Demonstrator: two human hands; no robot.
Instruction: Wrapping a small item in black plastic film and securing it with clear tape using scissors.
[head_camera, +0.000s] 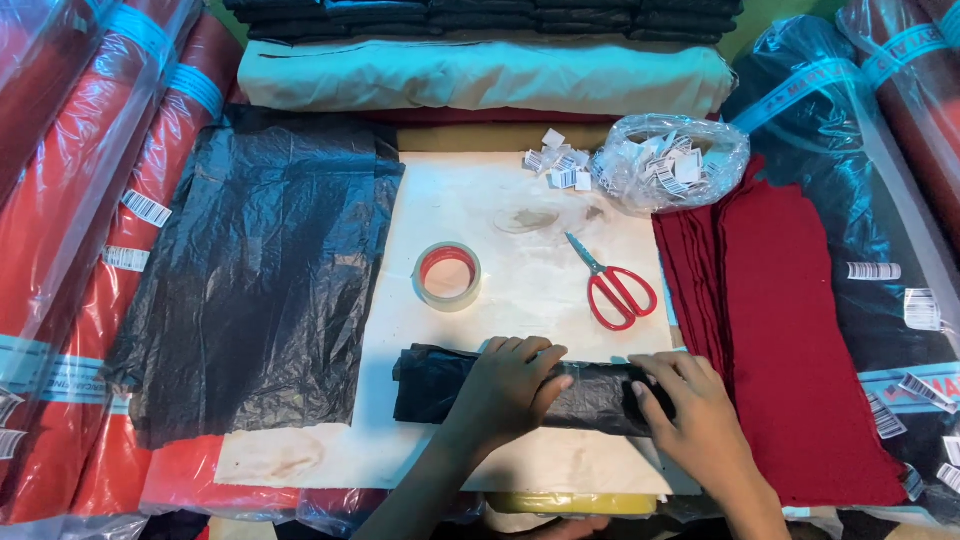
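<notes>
Both my hands rest on a black plastic-wrapped roll (440, 385) lying crosswise at lower centre of the frame on the white work board (520, 290). My left hand (510, 385) lies palm-down over the middle of the roll, fingers pressed together and curled over its top; my right hand (690, 410) presses the roll's right end, fingers slightly spread and flat on the plastic. By my judgement the wrapping is well along: the black film covers the whole visible length, but no tape shows on it, so sealing looks not yet done. The left end of the roll looks loosely bunched. Above the roll, the roll of clear tape (447, 276) lies flat at centre, apart from my hands. The red-handled scissors (615, 285) lie to its right, closed. A stack of black plastic sheets (260, 270) fills centre left. Folded red cloth (790, 330) lies at right, just beside my right hand. A clear bag of paper tags (670, 160) sits at upper right. Nothing blocks the reach to tape or scissors.
</notes>
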